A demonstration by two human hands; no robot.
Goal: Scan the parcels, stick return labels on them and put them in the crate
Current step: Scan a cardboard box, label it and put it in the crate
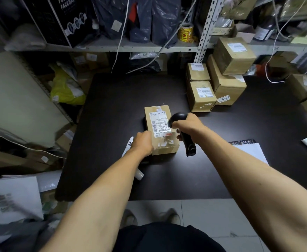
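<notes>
Right, early days here: one parcel sits mid-frame on the dark table, shipping label up, and it looks to be at the scanning step, with no return label visibly stuck on it yet. No crate is in view, so the boxing-up is all to come.

Left of centre, the left hand grips the parcel's near-left corner, fingers curled over the edge, steadying it. Beneath that wrist a white strip of labels peeks out.

Centre-right, the right hand is wrapped round the black scanner, its head aimed at the barcode label.

Upper right, a stack of boxes waits, apparently unscanned.
</notes>
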